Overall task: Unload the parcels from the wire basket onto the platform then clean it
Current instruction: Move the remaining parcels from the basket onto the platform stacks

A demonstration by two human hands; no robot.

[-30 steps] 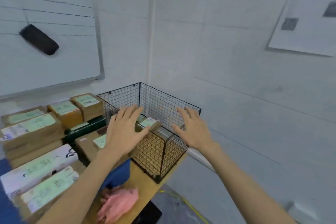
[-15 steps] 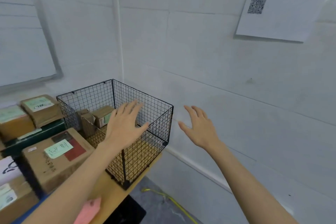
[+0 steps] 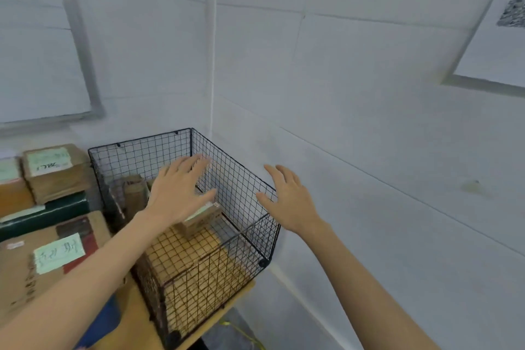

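Note:
A black wire basket (image 3: pixel 244 179) stands on the wooden platform (image 3: pixel 136 318) in the wall corner. Inside it lie a few brown parcels: one with a pale label (image 3: pixel 199 220) just below my left hand, others (image 3: pixel 130 193) leaning against the basket's left side. My left hand (image 3: pixel 179 190) hovers over the open top of the basket, fingers spread and empty. Beside the basket's right rim, my right hand (image 3: pixel 287 199) is held open, fingers straight, holding nothing.
Several labelled cardboard parcels are stacked left of the basket, a large one (image 3: pixel 42 261) nearest and a small one (image 3: pixel 54 170) farther back on a dark green box (image 3: pixel 42 216). White walls close in behind and to the right. The floor with a yellow cable (image 3: pixel 244 332) lies below.
The view has swung slightly right and down. My left hand has moved deeper over the basket, above the labelled parcel. My right hand stays spread by the right rim.

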